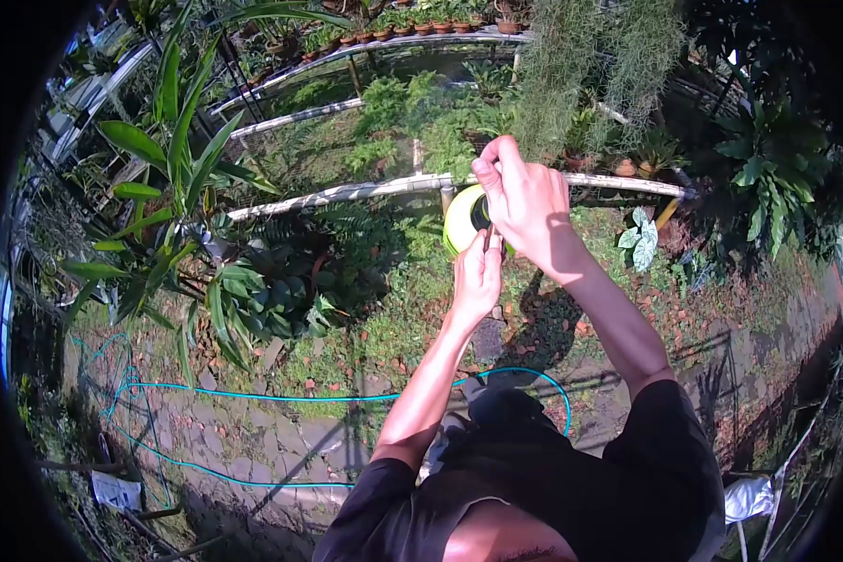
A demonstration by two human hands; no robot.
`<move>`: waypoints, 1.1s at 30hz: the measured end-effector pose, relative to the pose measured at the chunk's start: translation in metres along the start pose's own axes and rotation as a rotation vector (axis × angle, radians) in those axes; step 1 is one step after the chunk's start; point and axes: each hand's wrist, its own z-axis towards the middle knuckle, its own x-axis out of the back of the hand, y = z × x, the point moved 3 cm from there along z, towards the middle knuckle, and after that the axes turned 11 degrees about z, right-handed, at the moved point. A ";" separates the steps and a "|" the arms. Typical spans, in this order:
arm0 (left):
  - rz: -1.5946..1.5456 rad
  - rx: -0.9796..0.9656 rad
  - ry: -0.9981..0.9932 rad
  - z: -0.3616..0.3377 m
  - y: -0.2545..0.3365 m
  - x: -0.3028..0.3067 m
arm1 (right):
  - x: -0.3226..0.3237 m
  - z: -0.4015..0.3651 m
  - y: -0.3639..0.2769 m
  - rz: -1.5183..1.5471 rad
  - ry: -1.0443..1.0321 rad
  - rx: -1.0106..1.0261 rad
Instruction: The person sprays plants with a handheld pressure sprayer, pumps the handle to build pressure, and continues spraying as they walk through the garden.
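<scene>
Out in front of me I hold a yellow-green spray bottle (461, 221) with a black top (480, 212). My left hand (479, 278) is closed around a dark part just below the top, its fingers pointing up. Over the black top, my right hand (534, 211) is curled shut, thumb and forefinger bent together at its upper left. What lies under the right palm is hidden, and the two hands are close together at the bottle.
A pale rail (347, 195) runs across beyond my hands. Leafy potted plants (197, 187) stand at the left, and hanging moss (590, 66) droops at the upper right. A teal hose (253, 395) loops over the paved, leaf-strewn ground around my feet.
</scene>
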 end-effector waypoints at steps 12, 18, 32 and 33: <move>0.042 0.215 -0.153 -0.007 -0.027 -0.007 | -0.049 -0.001 0.053 -0.049 -0.046 -0.296; 0.083 0.230 -0.151 0.016 -0.049 -0.011 | -0.073 0.006 0.084 -0.021 0.060 -0.237; 0.006 0.058 -0.171 0.047 -0.065 -0.010 | -0.092 0.016 0.093 -0.121 0.092 -0.309; 0.061 0.187 -0.266 0.048 -0.072 -0.003 | -0.086 0.026 0.096 -0.146 -0.008 -0.339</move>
